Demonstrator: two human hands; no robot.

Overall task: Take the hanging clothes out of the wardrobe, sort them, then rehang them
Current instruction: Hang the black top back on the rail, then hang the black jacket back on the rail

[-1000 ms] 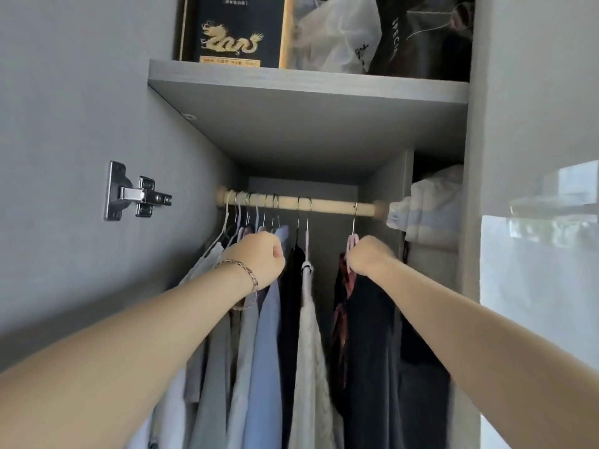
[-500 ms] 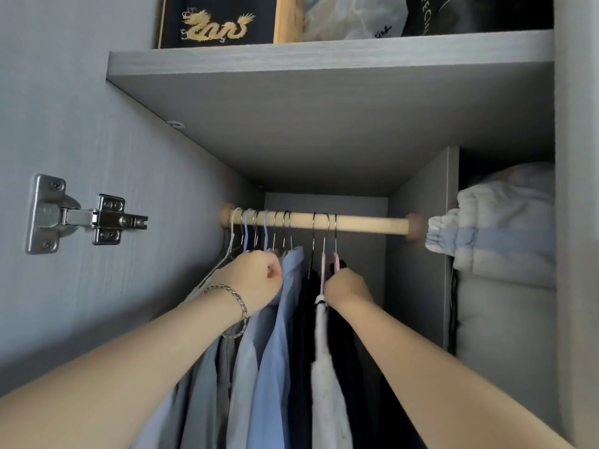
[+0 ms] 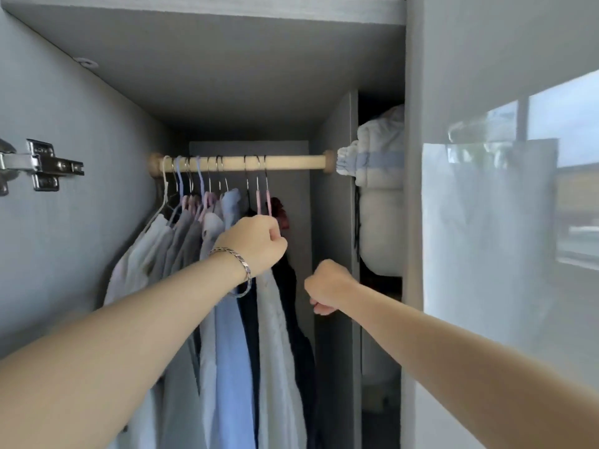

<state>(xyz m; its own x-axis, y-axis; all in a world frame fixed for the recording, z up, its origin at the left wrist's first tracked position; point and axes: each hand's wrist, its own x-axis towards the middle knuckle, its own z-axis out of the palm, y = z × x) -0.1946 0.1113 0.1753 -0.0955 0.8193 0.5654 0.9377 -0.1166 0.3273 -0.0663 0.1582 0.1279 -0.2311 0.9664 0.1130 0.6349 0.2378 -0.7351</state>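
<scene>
Since a moment ago the left hand (image 3: 256, 243) has shifted right along the row, from the blue shirts to the pink hangers (image 3: 263, 200), and the right hand (image 3: 329, 286) has let go of those hangers and dropped lower, out towards the wardrobe's side panel.

Both forearms reach in from the bottom of the view. The left wrist wears a metal bracelet (image 3: 241, 267). That hand's fingers are curled tight at the foot of the two pink hangers, gripping them where they meet the clothes. The right hand is balled into a fist holding nothing, clear of the garments and just beside the side panel.

The hanging clothes (image 3: 231, 351) are all on the rail, bunched at its left half: pale grey and white shirts against the left wall, then light blue ones, a whitish garment (image 3: 275, 351) below the left hand, and dark pieces with a red patch behind it. Above them runs the wooden rail (image 3: 291, 162), its right half bare. A metal hinge (image 3: 48, 165) sits on the left wall, and rolled pale bedding (image 3: 379, 205) fills the next compartment on the right.
</scene>
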